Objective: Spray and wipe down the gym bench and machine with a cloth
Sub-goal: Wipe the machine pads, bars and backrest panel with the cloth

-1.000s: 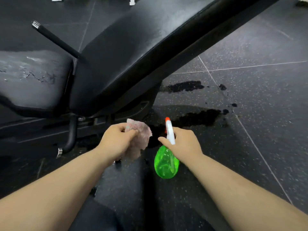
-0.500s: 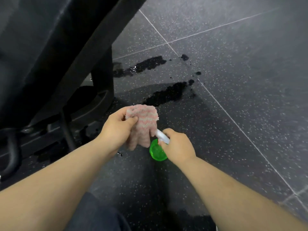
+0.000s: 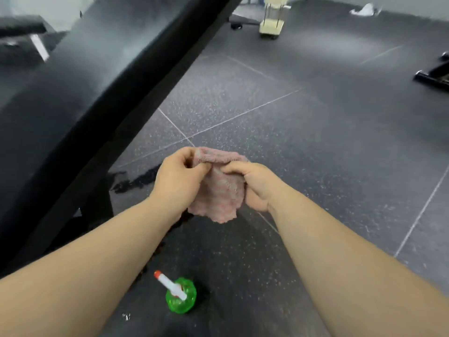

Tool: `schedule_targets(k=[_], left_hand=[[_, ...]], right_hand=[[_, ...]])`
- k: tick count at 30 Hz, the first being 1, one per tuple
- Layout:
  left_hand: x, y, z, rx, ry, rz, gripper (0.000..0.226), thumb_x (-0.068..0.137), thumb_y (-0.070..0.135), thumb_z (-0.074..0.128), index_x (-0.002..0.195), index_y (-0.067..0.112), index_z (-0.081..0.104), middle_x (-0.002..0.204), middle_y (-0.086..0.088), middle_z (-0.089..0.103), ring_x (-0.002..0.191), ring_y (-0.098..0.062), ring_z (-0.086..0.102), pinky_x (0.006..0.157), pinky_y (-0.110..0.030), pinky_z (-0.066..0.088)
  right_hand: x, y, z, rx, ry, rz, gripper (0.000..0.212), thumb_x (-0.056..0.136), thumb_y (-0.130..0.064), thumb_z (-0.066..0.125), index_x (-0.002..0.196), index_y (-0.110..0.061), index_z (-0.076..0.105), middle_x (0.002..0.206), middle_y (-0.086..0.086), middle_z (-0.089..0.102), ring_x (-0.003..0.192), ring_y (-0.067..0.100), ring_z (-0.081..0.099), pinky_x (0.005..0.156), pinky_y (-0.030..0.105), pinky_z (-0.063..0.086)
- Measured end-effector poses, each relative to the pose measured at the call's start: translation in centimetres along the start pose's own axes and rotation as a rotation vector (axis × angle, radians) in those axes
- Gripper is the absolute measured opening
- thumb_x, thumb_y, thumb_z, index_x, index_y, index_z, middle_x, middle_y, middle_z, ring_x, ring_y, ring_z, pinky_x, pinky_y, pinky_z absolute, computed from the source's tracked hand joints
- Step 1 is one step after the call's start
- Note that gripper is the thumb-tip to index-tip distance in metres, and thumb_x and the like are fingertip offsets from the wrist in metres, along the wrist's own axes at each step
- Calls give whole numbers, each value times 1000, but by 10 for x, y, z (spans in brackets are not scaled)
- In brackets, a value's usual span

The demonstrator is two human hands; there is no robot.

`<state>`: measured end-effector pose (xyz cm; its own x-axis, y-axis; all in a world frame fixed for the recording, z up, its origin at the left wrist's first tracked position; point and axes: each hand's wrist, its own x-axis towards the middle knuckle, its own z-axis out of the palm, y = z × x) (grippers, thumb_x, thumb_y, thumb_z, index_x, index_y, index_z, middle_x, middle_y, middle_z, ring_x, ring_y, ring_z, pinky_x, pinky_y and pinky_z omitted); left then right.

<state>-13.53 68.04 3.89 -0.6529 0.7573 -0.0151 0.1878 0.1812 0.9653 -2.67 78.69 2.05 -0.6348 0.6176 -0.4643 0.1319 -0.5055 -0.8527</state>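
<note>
A pink cloth point(image 3: 220, 193) hangs between both my hands in front of me. My left hand point(image 3: 178, 180) pinches its top left edge and my right hand point(image 3: 255, 184) pinches its top right edge. The green spray bottle point(image 3: 179, 296) with a white and orange nozzle stands on the floor below, between my forearms, held by neither hand. The black padded gym bench point(image 3: 80, 81) slants across the left side, its surface speckled with droplets.
Dark speckled rubber floor tiles point(image 3: 315, 142) fill the right side. A wet patch point(image 3: 136, 180) lies by the bench frame. A cream-coloured stand point(image 3: 272, 23) is at the back, black equipment feet point(image 3: 432, 74) at far right, a white rag point(image 3: 364, 9) far off.
My right hand set the spray bottle down on the floor and moved up to take the cloth's right edge. The view lifted up from the floor.
</note>
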Motion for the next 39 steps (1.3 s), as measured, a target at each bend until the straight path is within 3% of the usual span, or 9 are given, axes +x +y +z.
schedule_targets(k=[5,9,11,17,23,27,33,36,39], left_hand=[[58,117,11,493,213,514,24,90,21,61,113,24,63,115,11,60,112,-16,53,98,-28,40],[138,192,6,1004,339,641,63,95,32,47,153,20,25,163,-2,15,151,-22,1,121,-42,4],[176,205,-3,1169,277,507,70,100,46,35,157,20,5,165,-1,0,152,-21,-6,123,-45,2],[210,198,-13,994,188,525,68,99,50,40,157,28,12,164,10,11,150,-11,10,121,-35,16],[212,196,-10,983,246,578,67,97,45,45,156,25,19,163,8,18,149,-10,15,117,-28,15],[213,194,-11,992,269,586,67,97,45,46,155,25,20,162,8,20,148,-12,17,118,-29,15],[216,192,-12,989,259,589,69,95,54,42,155,27,21,161,10,21,147,-8,17,115,-25,14],[217,191,-14,986,253,587,75,88,58,37,154,27,22,161,10,23,146,-8,18,113,-23,13],[218,191,-13,960,250,598,81,82,66,31,154,28,23,160,10,24,146,-9,19,115,-25,15]], right_hand=[[14,-97,-18,232,227,-179,18,92,-5,50,99,-9,66,104,21,72,90,32,70,73,43,59],[33,-172,-25,424,241,-296,13,99,-12,50,101,-14,62,86,6,67,71,17,65,52,26,52],[42,-204,-18,410,241,-330,21,99,-25,55,117,-17,62,95,3,67,79,17,64,65,28,53],[112,-267,17,188,156,-689,39,103,-36,43,141,-36,50,150,-11,45,133,10,46,114,35,35],[141,-219,63,290,48,-906,48,101,-28,39,140,-57,35,149,-41,18,137,-19,21,116,21,25],[140,-193,71,343,-187,-836,41,100,-44,33,130,-71,35,145,-46,25,148,-2,12,123,42,17],[165,-279,21,847,-334,-546,67,99,-63,18,138,-22,54,132,5,63,128,24,54,109,42,41],[168,-272,23,798,-283,-479,37,102,-42,43,137,-32,52,111,1,71,102,19,67,71,35,58],[172,-231,40,794,-373,-412,40,102,-23,48,141,-27,45,76,-9,69,64,6,65,48,21,48]])
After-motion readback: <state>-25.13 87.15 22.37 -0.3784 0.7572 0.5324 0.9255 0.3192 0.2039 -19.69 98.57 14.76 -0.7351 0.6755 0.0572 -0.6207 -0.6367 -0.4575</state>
